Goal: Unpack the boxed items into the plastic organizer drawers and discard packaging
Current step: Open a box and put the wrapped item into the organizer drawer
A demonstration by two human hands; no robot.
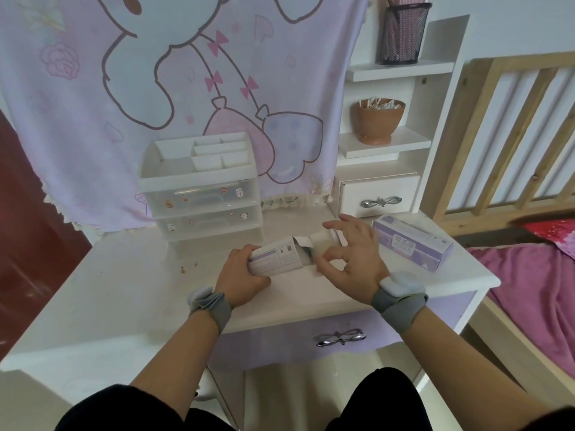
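My left hand (241, 276) grips a white and lilac carton (277, 258) lying on its side over the desk, its flap open toward the right. A white bottle (323, 241) sticks partly out of that open end, and my right hand (351, 259) pinches it with thumb and fingers. A second, larger lilac box (413, 242) lies on the desk to the right, apart from both hands. The clear plastic organizer (203, 197) stands at the back of the desk with two shut drawers and a white divided tray on top.
The white desk (124, 293) has a purple front drawer with a bow handle (340, 337). A shelf unit at the back right holds a brown bowl of cotton swabs (378, 119) and a mesh cup (401, 32). A wooden bed frame (504, 135) stands right.
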